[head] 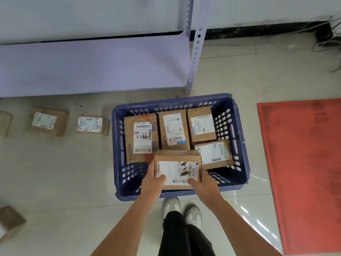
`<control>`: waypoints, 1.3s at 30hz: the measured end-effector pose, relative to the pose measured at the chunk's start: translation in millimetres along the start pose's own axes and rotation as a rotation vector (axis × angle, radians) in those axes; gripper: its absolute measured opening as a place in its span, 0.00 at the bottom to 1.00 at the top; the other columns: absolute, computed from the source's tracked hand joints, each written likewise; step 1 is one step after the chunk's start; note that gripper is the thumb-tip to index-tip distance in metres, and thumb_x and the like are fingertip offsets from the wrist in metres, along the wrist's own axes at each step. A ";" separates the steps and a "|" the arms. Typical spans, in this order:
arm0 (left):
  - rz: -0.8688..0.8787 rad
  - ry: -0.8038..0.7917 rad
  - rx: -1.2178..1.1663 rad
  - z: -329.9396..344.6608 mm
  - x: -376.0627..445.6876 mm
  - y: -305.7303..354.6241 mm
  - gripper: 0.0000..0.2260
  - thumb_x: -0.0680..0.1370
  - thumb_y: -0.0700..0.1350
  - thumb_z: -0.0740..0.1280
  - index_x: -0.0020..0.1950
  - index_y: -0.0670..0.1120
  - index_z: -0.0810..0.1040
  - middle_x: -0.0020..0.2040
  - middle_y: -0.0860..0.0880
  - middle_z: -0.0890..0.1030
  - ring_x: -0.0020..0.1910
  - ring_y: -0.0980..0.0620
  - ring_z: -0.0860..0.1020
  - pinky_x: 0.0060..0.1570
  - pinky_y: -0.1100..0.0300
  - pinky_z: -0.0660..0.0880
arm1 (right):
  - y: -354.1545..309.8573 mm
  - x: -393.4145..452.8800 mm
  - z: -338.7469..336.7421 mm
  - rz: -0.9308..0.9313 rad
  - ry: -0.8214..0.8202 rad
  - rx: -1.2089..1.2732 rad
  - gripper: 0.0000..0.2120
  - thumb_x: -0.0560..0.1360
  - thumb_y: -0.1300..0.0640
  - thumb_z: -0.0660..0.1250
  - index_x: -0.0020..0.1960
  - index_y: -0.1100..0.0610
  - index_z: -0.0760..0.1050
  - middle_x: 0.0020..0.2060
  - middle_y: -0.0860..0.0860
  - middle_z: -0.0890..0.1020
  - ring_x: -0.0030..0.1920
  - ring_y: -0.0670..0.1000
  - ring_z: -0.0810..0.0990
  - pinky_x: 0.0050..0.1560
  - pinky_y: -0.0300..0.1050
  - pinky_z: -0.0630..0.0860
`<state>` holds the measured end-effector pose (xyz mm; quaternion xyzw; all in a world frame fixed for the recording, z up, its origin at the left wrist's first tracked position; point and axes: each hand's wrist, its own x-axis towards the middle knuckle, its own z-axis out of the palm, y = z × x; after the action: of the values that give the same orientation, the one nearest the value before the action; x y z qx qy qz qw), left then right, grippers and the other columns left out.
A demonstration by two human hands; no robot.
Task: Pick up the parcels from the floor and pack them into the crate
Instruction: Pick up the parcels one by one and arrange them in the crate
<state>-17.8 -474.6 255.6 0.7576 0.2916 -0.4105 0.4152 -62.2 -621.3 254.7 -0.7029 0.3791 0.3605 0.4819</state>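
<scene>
A blue plastic crate (239,145) stands on the floor in front of my feet. Several cardboard parcels with white labels lie flat inside it, among them a large one (141,137) at the left. Over the crate's near side I hold another labelled cardboard parcel (178,169) with both hands. My left hand (154,179) grips its left edge, thumb on the label. My right hand (202,183) grips its right edge, thumb on the label too. On the floor to the left lie more parcels: one (90,124) next to the crate, one (47,121) further left.
A pale metal shelf unit (92,65) stands behind the crate, its post (195,52) near the crate's far corner. A red mat (304,172) lies to the right. Another parcel (11,222) sits at the lower left edge. Cables (328,39) trail at the far right.
</scene>
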 end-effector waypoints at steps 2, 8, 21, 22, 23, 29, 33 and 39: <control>-0.021 0.005 0.000 8.4 8.4 -4.5 0.31 0.77 0.35 0.59 0.76 0.54 0.54 0.67 0.46 0.74 0.58 0.48 0.73 0.55 0.57 0.69 | 6.6 13.4 2.4 0.017 -0.034 -0.050 0.24 0.75 0.57 0.63 0.69 0.55 0.64 0.55 0.49 0.77 0.51 0.48 0.73 0.53 0.43 0.70; -0.052 -0.033 0.032 27.4 21.3 -10.2 0.31 0.76 0.34 0.58 0.76 0.52 0.53 0.69 0.47 0.72 0.64 0.45 0.73 0.56 0.55 0.72 | 17.0 49.0 -2.3 0.109 -0.075 -0.185 0.24 0.74 0.55 0.63 0.69 0.54 0.64 0.50 0.48 0.76 0.49 0.50 0.74 0.50 0.43 0.71; -0.109 -0.067 0.062 39.0 52.0 -25.6 0.32 0.78 0.37 0.58 0.77 0.54 0.47 0.75 0.51 0.64 0.66 0.48 0.71 0.50 0.64 0.68 | 23.3 74.1 10.5 0.140 -0.037 -0.261 0.24 0.74 0.58 0.62 0.69 0.54 0.62 0.50 0.49 0.76 0.46 0.49 0.72 0.46 0.42 0.68; -0.109 -0.073 0.063 39.9 54.2 -26.7 0.32 0.78 0.37 0.58 0.77 0.53 0.46 0.74 0.50 0.65 0.62 0.49 0.74 0.47 0.66 0.69 | 24.2 75.2 12.0 0.138 -0.021 -0.268 0.24 0.74 0.58 0.62 0.69 0.54 0.63 0.52 0.51 0.77 0.46 0.49 0.71 0.46 0.42 0.68; -0.110 -0.073 0.060 40.9 57.2 -28.3 0.32 0.78 0.37 0.58 0.77 0.53 0.46 0.73 0.49 0.66 0.53 0.51 0.77 0.39 0.71 0.71 | 25.2 77.0 13.9 0.134 -0.010 -0.276 0.23 0.74 0.58 0.62 0.68 0.55 0.63 0.54 0.52 0.77 0.46 0.50 0.71 0.46 0.42 0.68; -0.070 -0.014 0.115 47.3 71.7 -35.3 0.27 0.81 0.45 0.55 0.77 0.49 0.46 0.76 0.48 0.61 0.69 0.45 0.69 0.62 0.56 0.68 | 22.7 91.9 27.1 0.216 0.133 0.001 0.19 0.74 0.59 0.64 0.64 0.60 0.67 0.51 0.55 0.78 0.45 0.52 0.73 0.30 0.38 0.67; -0.070 0.007 0.135 49.4 83.3 -35.8 0.25 0.82 0.45 0.54 0.77 0.48 0.48 0.74 0.46 0.66 0.67 0.43 0.70 0.58 0.55 0.69 | 28.1 97.8 39.5 0.104 0.231 -0.043 0.23 0.72 0.61 0.65 0.66 0.60 0.65 0.58 0.57 0.77 0.52 0.55 0.77 0.41 0.43 0.75; -0.087 0.009 0.220 53.8 105.9 -41.1 0.24 0.82 0.44 0.54 0.77 0.46 0.49 0.70 0.41 0.70 0.64 0.40 0.73 0.56 0.53 0.71 | 23.5 106.8 37.4 0.088 0.146 -0.527 0.32 0.77 0.60 0.60 0.77 0.57 0.48 0.66 0.59 0.64 0.48 0.53 0.75 0.44 0.43 0.73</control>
<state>-18.2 -490.6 130.9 0.7871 0.2792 -0.4544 0.3099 -39.9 -611.4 141.8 -0.8110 0.3360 0.4156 0.2378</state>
